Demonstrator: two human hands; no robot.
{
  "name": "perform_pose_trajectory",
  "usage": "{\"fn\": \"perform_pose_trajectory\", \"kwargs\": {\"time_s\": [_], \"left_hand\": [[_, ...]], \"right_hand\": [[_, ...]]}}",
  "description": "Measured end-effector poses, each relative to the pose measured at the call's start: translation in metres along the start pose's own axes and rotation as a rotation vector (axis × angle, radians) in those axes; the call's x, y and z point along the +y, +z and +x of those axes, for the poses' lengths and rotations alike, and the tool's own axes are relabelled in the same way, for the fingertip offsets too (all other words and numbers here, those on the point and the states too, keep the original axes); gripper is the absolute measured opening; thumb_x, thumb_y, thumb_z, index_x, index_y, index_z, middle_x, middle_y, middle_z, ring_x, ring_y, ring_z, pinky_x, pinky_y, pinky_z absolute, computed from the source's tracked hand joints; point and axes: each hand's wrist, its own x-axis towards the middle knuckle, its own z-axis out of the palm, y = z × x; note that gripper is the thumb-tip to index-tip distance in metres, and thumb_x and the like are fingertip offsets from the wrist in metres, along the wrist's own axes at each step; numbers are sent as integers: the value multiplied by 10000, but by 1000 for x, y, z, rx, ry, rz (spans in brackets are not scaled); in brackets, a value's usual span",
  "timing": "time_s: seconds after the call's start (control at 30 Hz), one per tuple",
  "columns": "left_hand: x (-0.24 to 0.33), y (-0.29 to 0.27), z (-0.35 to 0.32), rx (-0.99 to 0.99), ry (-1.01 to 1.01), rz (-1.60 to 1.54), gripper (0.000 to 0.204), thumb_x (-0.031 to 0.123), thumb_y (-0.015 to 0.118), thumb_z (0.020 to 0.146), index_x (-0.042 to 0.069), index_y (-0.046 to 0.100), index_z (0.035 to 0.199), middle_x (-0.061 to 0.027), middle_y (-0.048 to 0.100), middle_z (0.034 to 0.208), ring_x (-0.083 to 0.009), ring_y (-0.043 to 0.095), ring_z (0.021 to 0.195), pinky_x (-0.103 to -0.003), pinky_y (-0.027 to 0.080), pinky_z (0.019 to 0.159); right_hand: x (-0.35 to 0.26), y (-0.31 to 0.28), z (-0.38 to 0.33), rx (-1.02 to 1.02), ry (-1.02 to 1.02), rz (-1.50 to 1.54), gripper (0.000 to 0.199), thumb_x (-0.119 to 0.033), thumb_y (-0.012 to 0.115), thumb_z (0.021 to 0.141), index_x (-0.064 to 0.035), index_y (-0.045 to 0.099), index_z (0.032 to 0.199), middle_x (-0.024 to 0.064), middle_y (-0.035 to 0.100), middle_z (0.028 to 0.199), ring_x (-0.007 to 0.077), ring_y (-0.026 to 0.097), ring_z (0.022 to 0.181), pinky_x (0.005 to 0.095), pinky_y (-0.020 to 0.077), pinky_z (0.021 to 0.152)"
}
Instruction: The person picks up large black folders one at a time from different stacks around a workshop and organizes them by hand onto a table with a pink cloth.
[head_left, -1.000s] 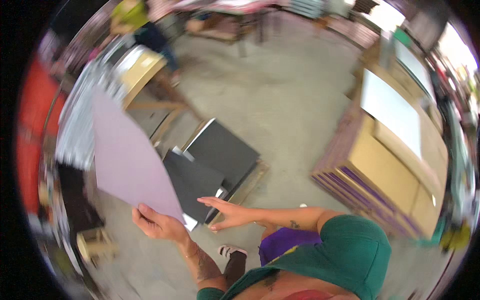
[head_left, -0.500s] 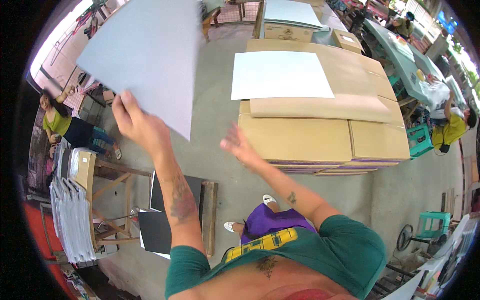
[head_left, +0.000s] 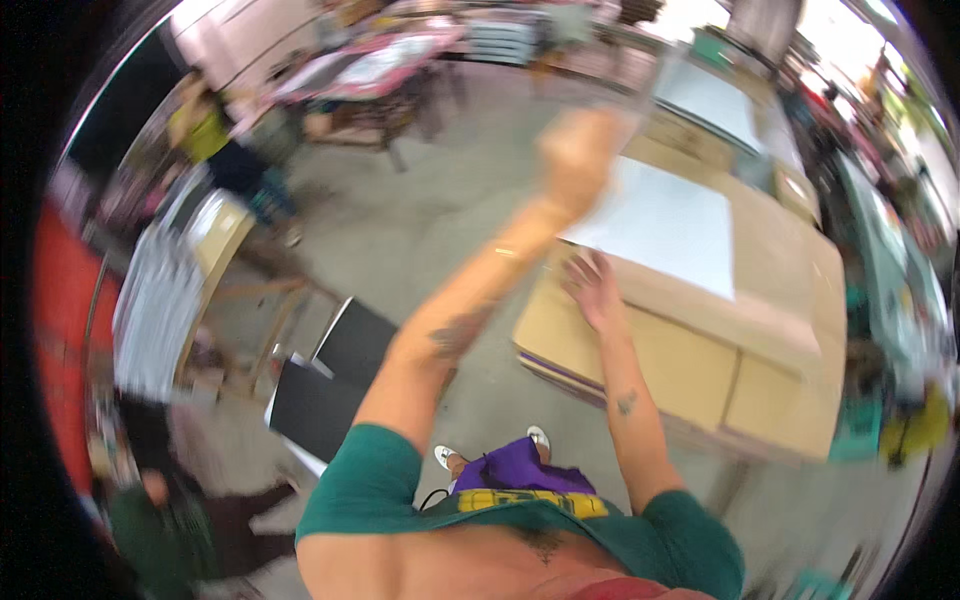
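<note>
A pale white sheet (head_left: 665,225) lies on brown paper (head_left: 690,315) on top of a stack of flat cardboard (head_left: 640,345). My left hand (head_left: 580,160) is stretched far forward, above the sheet's far left corner. Motion smears its fingers, so I cannot see whether it grips the edge. My right hand (head_left: 592,288) rests on the cardboard just below the sheet's near left corner, its fingers spread and holding nothing.
Black boards (head_left: 318,408) lean low at the left, near a wooden stand with a stack of wrapped sheets (head_left: 160,310). One person (head_left: 215,140) stands at the far left, another (head_left: 170,530) at the lower left. More pale sheets (head_left: 705,105) lie beyond the cardboard.
The large sheet raised in my left hand is no longer in the air. That hand has swung right over the cardboard stack. My right hand has come down onto the cardboard, and the view has turned left.
</note>
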Motion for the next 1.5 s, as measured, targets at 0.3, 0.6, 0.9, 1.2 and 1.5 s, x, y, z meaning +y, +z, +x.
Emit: {"fn": "perform_pose_trajectory", "kwargs": {"time_s": [0.3, 0.6, 0.9, 1.2, 1.5], "left_hand": [[85, 118, -131, -782, 282, -209, 284, 183, 559, 782, 62, 623, 1030, -98, 594, 929, -268, 575, 953, -419, 429, 967], [7, 19, -221, -794, -402, 191, 308, 167, 546, 837, 75, 571, 1129, -246, 520, 1263, -399, 497, 1204, -567, 356, 1036], [34, -372, -407, -1030, -1302, 394, 484, 145, 598, 808, 131, 514, 1285, -211, 546, 1134, -412, 597, 993, -511, 513, 808], [148, -634, -537, -1054, -1950, 786, 621, 207, 640, 822, 54, 386, 1367, -327, 423, 1274, -476, 513, 1119, -527, 475, 906], [72, -600, -640, -615, -2335, 864, 740, 306, 612, 842, 87, 270, 1461, -326, 394, 1321, -479, 443, 1197, -541, 406, 981]], "right_hand": [[5, -60, 25, -239, -586, -343, 650, -477, 472, 956, -193, 242, 1494, 86, 319, 1510, 288, 288, 1396, 517, 317, 1095], [10, -61, 66, -113, -85, -33, 534, -375, 406, 1004, -167, 279, 1479, 84, 371, 1487, 235, 317, 1393, 477, 295, 1128], [92, 0, 87, 84, 8, 372, 466, -248, 502, 970, -45, 410, 1379, 115, 397, 1464, 273, 382, 1350, 491, 310, 1123], [393, -14, 20, 188, 771, -37, 402, -343, 547, 945, -102, 524, 1267, 126, 585, 1242, 289, 588, 1094, 472, 468, 959], [608, -65, 12, 383, 1133, -374, 463, -459, 661, 846, -133, 543, 1154, 120, 566, 1123, 294, 535, 1076, 539, 393, 988]]}}
